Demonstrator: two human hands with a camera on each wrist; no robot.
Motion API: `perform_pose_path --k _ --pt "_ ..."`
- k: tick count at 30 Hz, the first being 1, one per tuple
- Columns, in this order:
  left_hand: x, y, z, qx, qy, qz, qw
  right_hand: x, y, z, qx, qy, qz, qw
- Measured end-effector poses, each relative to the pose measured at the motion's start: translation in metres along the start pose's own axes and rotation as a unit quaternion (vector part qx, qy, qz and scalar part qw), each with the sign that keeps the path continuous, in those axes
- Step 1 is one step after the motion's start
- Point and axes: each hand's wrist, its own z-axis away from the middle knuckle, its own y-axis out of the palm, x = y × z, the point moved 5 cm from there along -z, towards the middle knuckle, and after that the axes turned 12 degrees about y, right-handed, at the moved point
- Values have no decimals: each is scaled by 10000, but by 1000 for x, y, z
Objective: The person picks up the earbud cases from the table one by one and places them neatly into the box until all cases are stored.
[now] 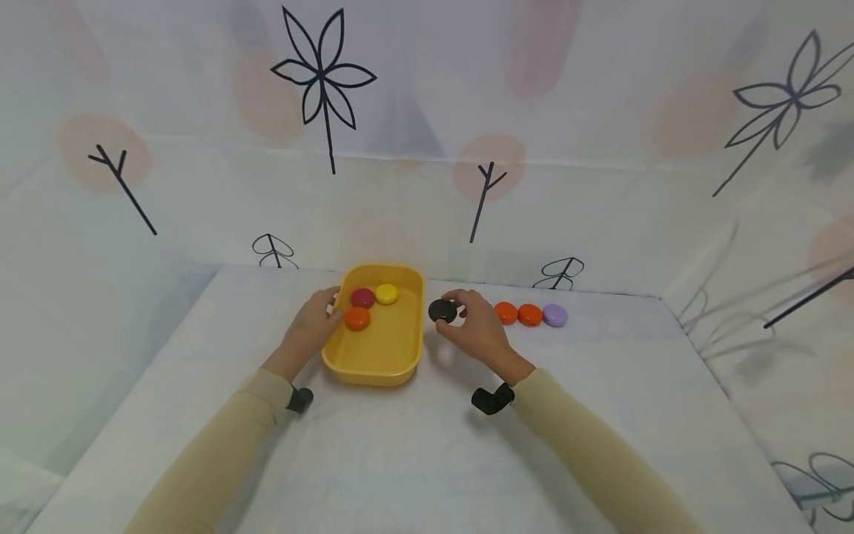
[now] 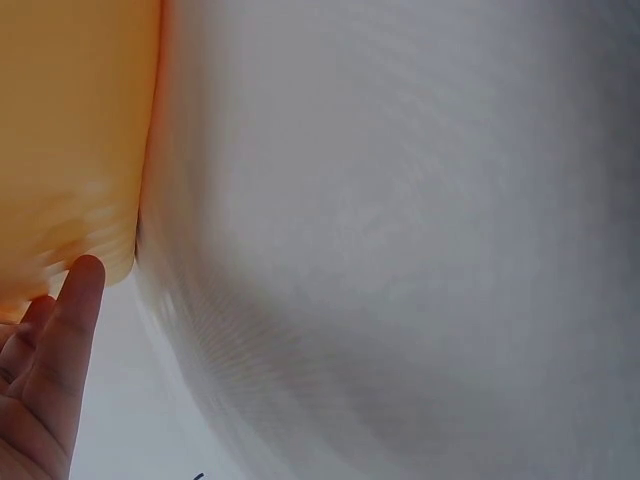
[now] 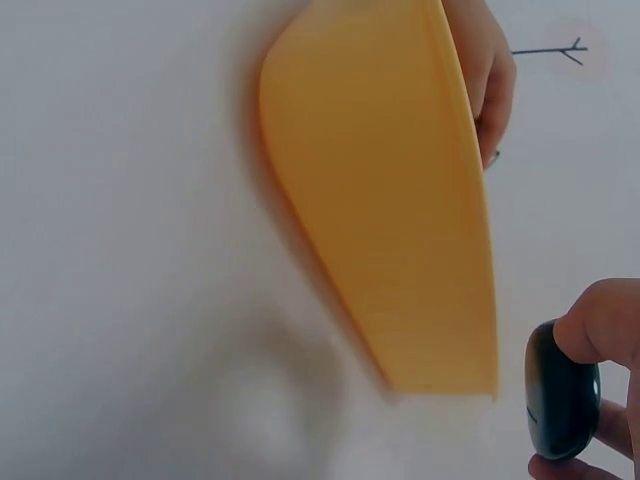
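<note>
My right hand pinches a glossy black disc-shaped piece between thumb and fingers, just off the right side of a yellow tray. The right wrist view has the black piece held edge-on, apart from the tray wall. On the tray's other side, my left hand holds the left rim and outer wall. Its fingers lie along that wall in the left wrist view. Inside the tray are a dark red piece, a yellow piece and an orange piece.
Right of my right hand, two orange-red pieces and a lilac piece lie in a row on the white table. A white cloth printed with flowers hangs behind the table's back edge.
</note>
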Motion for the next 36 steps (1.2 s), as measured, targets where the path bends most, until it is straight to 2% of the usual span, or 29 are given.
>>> perform_pose_path --k 6,13,20,36 --pt "0 0 1 3 21 -16 10000 -17 -9 2 99 129 114 9998" --pt "-1 0 1 18 -77 81 9999 -41 -14 2 121 149 624 9979" --pt "0 0 0 -7 -83 61 9999 -62 -16 2 331 348 734 9961" --pt "3 1 0 -24 -165 87 9998 -81 -7 -3 650 665 999 9906"
